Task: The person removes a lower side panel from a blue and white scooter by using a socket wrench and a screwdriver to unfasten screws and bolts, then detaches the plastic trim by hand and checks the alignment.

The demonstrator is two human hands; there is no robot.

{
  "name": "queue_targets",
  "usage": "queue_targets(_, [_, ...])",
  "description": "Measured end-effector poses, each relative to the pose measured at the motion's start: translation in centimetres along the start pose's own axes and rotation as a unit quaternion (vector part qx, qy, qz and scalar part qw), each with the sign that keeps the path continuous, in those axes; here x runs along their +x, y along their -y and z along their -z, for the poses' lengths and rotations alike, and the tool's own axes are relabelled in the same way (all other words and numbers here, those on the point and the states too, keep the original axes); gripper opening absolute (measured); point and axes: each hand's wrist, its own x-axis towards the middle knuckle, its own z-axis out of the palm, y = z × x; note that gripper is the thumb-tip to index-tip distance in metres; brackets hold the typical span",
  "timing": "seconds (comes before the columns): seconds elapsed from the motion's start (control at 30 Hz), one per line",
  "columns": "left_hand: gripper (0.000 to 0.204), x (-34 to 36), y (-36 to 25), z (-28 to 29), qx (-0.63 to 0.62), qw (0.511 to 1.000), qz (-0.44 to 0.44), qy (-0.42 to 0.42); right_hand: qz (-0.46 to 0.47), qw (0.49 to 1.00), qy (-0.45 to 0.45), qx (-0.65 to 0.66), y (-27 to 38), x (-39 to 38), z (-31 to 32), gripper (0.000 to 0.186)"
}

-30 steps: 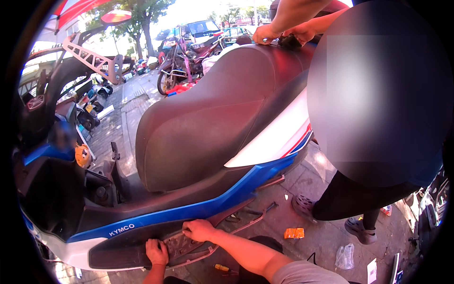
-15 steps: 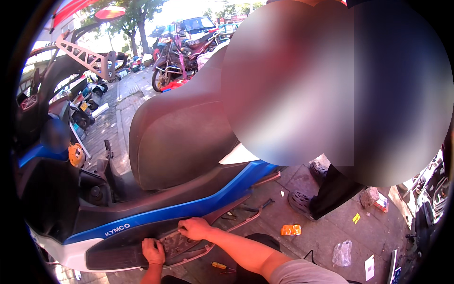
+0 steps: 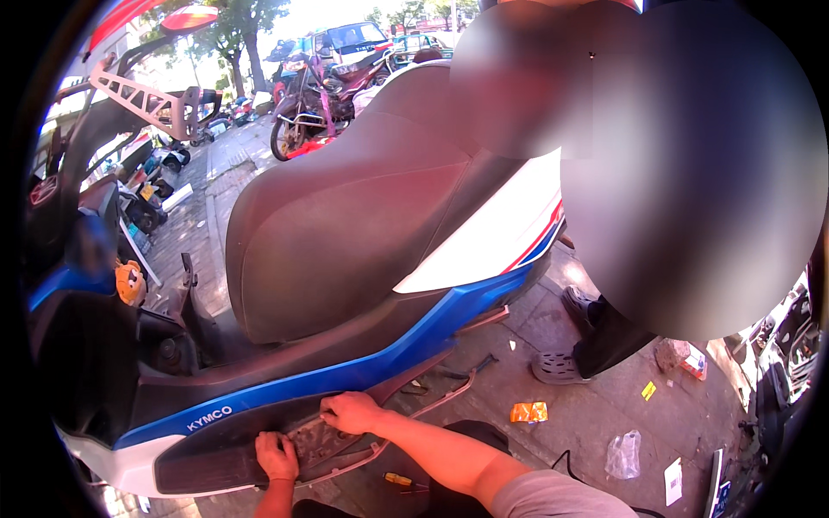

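A blue, white and black scooter point(image 3: 345, 369) stands across the view in front of me. Along its near side runs a footboard with a black rubber mat point(image 3: 211, 457); behind the mat, a dusty brown recess point(image 3: 315, 440) lies exposed. My left hand point(image 3: 277, 456) rests at the mat's rear edge, its fingers curled over it. Farther back, my right hand point(image 3: 350, 413) is closed at the upper border of the recess, just under the blue trim. Its fingertips point down and hide whatever they grip.
A yellow-handled screwdriver point(image 3: 397, 478) lies on the paving below the footboard. On the right are an orange packet point(image 3: 528, 412), a clear plastic bag point(image 3: 623, 455) and a brick point(image 3: 672, 354). A person in grey clogs point(image 3: 560, 368) stands beside the scooter's rear, mostly blurred. Motorcycles point(image 3: 332, 99) stand beyond.
The view has shifted slightly, and the standing person has moved right, uncovering more of the seat and white rear panel. Both my hands stay at the same places on the footboard.
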Motion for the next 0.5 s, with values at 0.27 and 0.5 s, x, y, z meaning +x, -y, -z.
queue_targets(0.27, [0.007,0.04,0.06,-0.23,-0.004,1.0,-0.001,-0.009,0.002,1.0,0.0,0.0,-0.05,0.1,0.2,0.031])
queue_targets(0.5, [0.008,0.09,-0.4,0.16,0.001,1.0,-0.001,-0.01,-0.007,1.0,0.004,0.01,0.35,-0.07,0.27,0.03])
